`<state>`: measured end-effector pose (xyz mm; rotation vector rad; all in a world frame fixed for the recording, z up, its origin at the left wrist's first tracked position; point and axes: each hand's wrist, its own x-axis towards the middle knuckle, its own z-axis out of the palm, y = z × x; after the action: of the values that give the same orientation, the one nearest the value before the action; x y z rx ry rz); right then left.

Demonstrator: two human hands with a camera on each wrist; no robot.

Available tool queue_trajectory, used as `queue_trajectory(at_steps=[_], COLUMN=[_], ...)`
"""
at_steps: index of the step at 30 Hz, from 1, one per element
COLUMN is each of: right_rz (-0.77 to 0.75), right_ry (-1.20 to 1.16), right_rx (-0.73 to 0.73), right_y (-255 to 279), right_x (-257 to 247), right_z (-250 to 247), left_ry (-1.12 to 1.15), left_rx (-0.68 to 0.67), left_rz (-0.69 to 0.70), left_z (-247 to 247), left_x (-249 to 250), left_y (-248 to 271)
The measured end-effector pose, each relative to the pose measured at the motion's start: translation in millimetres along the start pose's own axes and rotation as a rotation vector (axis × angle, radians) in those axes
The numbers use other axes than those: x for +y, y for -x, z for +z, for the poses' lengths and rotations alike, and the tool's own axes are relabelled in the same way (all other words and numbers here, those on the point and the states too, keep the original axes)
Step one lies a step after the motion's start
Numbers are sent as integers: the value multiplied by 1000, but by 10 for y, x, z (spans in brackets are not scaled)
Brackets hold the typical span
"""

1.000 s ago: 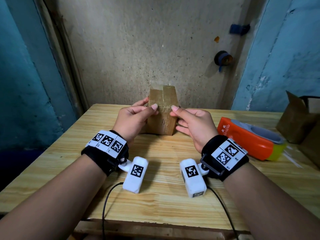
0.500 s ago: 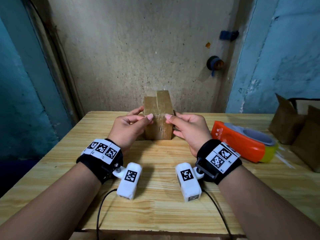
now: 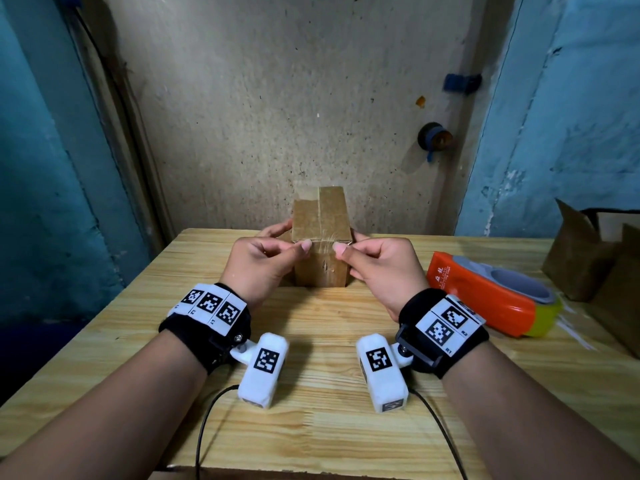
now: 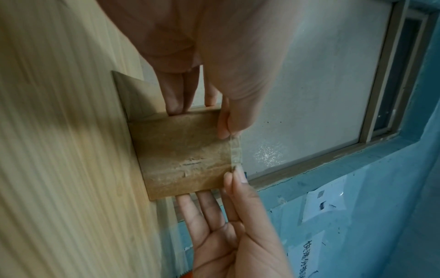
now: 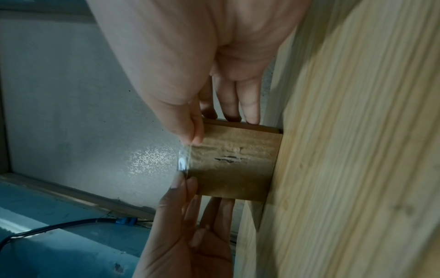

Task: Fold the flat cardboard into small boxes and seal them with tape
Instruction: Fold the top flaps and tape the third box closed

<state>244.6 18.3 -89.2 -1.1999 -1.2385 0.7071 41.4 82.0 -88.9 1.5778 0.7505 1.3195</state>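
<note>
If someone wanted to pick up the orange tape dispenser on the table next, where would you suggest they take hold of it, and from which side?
I would grip the orange tape dispenser across its long orange body, coming down from above with the right hand, which is the nearer one. It lies flat on the table with its length slanting away to the right, so the narrow width suits fingers and thumb. The grey and yellow-green end looks less graspable.

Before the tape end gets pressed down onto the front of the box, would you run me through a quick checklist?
1. Small box standing flat on the table: ok.
2. Left hand pinches one corner of the tape end: ok.
3. Right hand pinches the other corner: ok.
4. Tape end stretched flat between both pinches: ok.
5. Top seam already covered by tape: ok.
6. Tape centred over the front seam: cannot tell.
7. Tape dispenser clear of both hands: ok.
</note>
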Motion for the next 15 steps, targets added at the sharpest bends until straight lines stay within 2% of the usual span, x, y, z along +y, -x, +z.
queue_trajectory(at_steps=[6, 10, 15], right_rz=[-38, 9, -21], right_ry=[48, -58, -57], right_rx=[47, 94, 111], right_y=[-30, 4, 18], right_x=[44, -12, -20], right_z=[0, 0, -12], left_ry=[62, 91, -26], left_rx=[-4, -21, -19], left_rz=[-53, -79, -115], left_z=[25, 6, 16], left_x=[-5, 26, 60], left_y=[-24, -15, 27])
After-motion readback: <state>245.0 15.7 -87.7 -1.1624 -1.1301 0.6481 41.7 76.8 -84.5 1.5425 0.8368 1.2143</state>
